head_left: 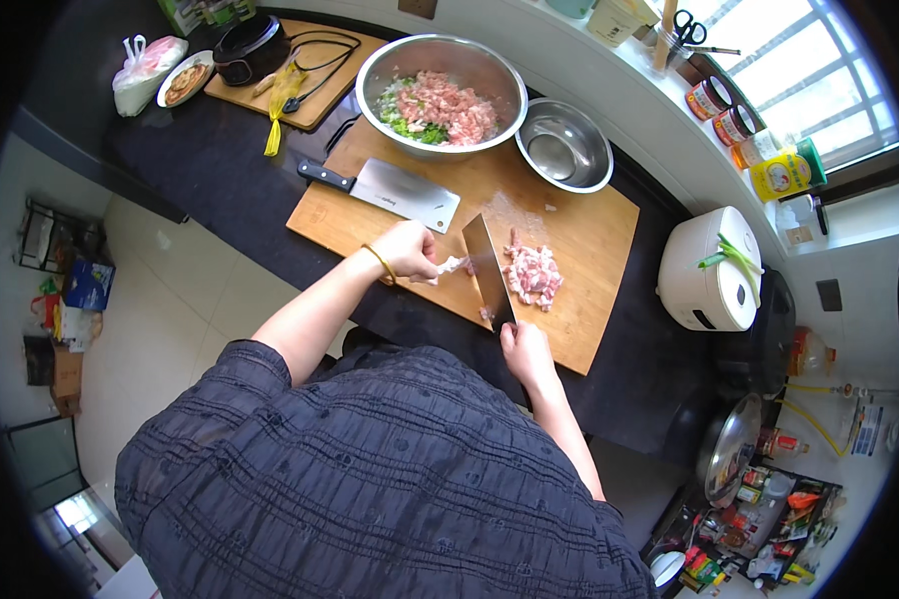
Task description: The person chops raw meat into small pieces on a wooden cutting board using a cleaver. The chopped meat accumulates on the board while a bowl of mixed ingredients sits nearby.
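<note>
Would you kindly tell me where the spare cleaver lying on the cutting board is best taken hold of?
Probably by its black handle, coming from the board's far-left corner: the spare cleaver lies flat, handle overhanging the cutting board edge, blade pointing inward.

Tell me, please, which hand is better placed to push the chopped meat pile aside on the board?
Probably the right: the right hand grips the cleaver, whose blade stands beside the chopped meat pile. The left hand lies across the blade, pinching a scrap.
</note>
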Available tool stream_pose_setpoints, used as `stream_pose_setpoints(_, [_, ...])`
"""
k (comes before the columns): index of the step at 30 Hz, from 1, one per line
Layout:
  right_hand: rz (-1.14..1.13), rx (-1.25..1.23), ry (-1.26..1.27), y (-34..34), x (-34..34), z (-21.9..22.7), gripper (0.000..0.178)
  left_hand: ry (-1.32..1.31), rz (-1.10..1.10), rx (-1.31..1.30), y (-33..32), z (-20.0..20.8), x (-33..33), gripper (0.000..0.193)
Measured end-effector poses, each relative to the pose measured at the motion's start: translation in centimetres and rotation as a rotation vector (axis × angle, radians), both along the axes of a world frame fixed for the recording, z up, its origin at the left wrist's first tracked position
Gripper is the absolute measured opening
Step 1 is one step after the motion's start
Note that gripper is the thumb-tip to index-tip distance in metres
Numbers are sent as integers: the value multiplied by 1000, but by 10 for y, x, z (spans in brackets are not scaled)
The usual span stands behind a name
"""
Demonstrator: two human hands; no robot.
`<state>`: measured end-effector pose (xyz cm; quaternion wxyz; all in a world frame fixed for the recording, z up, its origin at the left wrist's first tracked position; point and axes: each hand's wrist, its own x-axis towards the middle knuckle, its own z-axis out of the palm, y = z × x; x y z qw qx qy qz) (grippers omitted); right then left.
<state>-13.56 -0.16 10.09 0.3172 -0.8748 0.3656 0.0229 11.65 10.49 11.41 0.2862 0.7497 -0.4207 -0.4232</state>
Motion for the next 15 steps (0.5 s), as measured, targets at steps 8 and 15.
stream_pose_setpoints(8, [-1,-45,-21,-9,15,8,24,203,-51,58,17,15,17,14])
stream_pose_setpoints(15, [4,-79,-43,-11,17,-4,23,163,-85,135,35,23,27,15])
